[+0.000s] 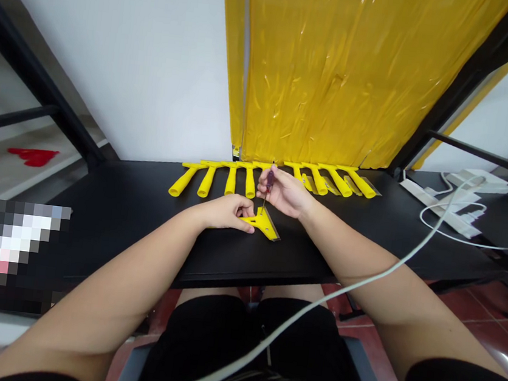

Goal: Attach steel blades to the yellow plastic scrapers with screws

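Observation:
A yellow scraper (263,222) lies on the black table with its metal blade edge pointing right and toward me. My left hand (232,213) is closed around its handle, which the fingers mostly hide. In my right hand (285,193) a screwdriver (270,180) with a dark reddish handle stands nearly upright, gripped by the fingertips. Its thin shaft reaches down to a screw spot near the upper end of the scraper head. A second screw spot shows lower on the same head.
Several yellow scrapers (207,180) stand in a row along the table's back edge, some with blades beside them (367,186). White power strips (445,206) sit at the right. A white cable (363,282) crosses in front of my right forearm. Black frame posts (45,50) flank the black table (133,201).

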`<state>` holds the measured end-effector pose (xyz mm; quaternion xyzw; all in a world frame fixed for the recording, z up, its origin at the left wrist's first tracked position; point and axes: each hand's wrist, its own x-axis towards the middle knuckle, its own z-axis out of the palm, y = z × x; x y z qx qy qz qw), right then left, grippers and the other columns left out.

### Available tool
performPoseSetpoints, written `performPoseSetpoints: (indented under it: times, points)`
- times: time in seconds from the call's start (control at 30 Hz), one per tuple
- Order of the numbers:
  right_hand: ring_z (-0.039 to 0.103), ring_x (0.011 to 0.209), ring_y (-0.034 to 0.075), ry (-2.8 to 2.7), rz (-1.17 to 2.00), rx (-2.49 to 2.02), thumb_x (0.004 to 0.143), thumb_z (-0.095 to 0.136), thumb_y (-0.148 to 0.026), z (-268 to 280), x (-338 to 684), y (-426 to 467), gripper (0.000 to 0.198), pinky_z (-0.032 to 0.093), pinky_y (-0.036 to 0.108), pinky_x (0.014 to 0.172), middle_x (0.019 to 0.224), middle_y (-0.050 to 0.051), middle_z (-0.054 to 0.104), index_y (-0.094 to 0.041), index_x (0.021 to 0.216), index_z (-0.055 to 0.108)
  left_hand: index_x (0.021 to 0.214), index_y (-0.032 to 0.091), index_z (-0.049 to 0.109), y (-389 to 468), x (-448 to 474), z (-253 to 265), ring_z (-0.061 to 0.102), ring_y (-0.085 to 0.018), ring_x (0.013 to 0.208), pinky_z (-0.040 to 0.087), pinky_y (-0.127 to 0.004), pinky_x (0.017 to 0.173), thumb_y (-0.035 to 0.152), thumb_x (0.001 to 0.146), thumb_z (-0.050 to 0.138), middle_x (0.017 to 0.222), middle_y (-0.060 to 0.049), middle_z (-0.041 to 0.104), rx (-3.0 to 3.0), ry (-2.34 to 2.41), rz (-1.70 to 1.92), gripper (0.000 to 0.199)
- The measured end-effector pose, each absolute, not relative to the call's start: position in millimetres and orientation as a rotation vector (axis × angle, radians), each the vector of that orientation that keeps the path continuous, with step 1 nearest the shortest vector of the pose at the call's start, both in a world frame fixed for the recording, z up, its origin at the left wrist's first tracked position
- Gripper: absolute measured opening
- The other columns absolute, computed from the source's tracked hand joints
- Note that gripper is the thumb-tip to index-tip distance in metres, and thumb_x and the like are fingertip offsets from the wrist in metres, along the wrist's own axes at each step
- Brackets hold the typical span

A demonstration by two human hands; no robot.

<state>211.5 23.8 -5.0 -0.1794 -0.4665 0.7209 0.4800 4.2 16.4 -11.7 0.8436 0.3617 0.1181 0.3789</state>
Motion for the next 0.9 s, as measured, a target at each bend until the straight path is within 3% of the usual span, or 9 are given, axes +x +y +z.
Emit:
performPoseSetpoints:
  times: [0.13,0.3,0.37,0.53,0.7,0.77,0.9]
  points:
    - [0.032,0.048,0.010,-1.114,1.770,-0.417,0.096,0.066,-0.056,-6.5,209.3,22.3,0.033,0.045,0.026,0.059,0.054,-0.011,0.031,-0.026,0.091,0.053,0.084,0.018,0.065,17.0,4.4,-12.7,0.049,-0.013,0.071,0.038,-0.027,0.066,0.055,0.066,0.088,0.076,0.003,0.059,2.167,0.919,0.305,0.047]
    - [0.054,0.068,0.012,-1.103,1.702,-0.420,0.090,0.077,-0.044,-8.9,212.1,27.2,0.035,0.051,0.027,0.068,0.077,-0.005,0.058,-0.025,0.086,0.049,0.089,0.018,0.067,17.1,4.5,-13.3,0.052,-0.014,0.075,0.040,-0.027,0.070,0.055,0.066,0.087,0.078,0.002,0.061,2.154,0.917,0.306,0.048]
    - [0.056,0.071,0.013,-1.118,1.726,-0.427,0.093,0.073,-0.047,-7.9,212.4,27.4,0.031,0.053,0.029,0.071,0.079,-0.003,0.059,-0.023,0.086,0.054,0.088,0.018,0.067,17.3,4.6,-13.1,0.052,-0.014,0.075,0.040,-0.027,0.069,0.055,0.066,0.087,0.078,0.002,0.061,2.161,0.923,0.302,0.048]
    - [0.034,0.049,0.010,-1.142,1.805,-0.329,0.095,0.069,-0.056,-8.6,208.7,22.6,0.034,0.044,0.025,0.058,0.055,-0.011,0.033,-0.026,0.089,0.053,0.083,0.017,0.066,18.0,4.5,-12.3,0.048,-0.013,0.072,0.038,-0.027,0.067,0.054,0.066,0.088,0.077,0.002,0.058,2.194,0.924,0.306,0.046]
    - [0.055,0.069,0.011,-1.100,1.716,-0.368,0.084,0.084,-0.044,-10.3,213.4,28.1,0.039,0.051,0.027,0.067,0.079,-0.006,0.060,-0.026,0.087,0.050,0.085,0.018,0.066,16.4,4.1,-10.8,0.050,-0.014,0.072,0.039,-0.027,0.068,0.053,0.067,0.087,0.077,0.002,0.059,2.160,0.924,0.286,0.045]
    - [0.058,0.075,0.013,-1.113,1.709,-0.398,0.085,0.083,-0.044,-8.5,214.4,29.9,0.035,0.054,0.029,0.071,0.085,-0.003,0.063,-0.024,0.087,0.054,0.087,0.017,0.066,15.7,4.2,-10.2,0.051,-0.014,0.073,0.039,-0.027,0.068,0.051,0.068,0.087,0.078,0.002,0.060,2.154,0.920,0.277,0.044]
    - [0.039,0.052,0.011,-1.111,1.758,-0.384,0.095,0.069,-0.052,-5.2,209.9,25.4,0.031,0.047,0.027,0.058,0.057,-0.009,0.039,-0.024,0.090,0.057,0.085,0.017,0.065,15.6,4.9,-10.1,0.049,-0.013,0.071,0.037,-0.027,0.066,0.049,0.068,0.088,0.078,0.002,0.060,2.171,0.933,0.288,0.043]
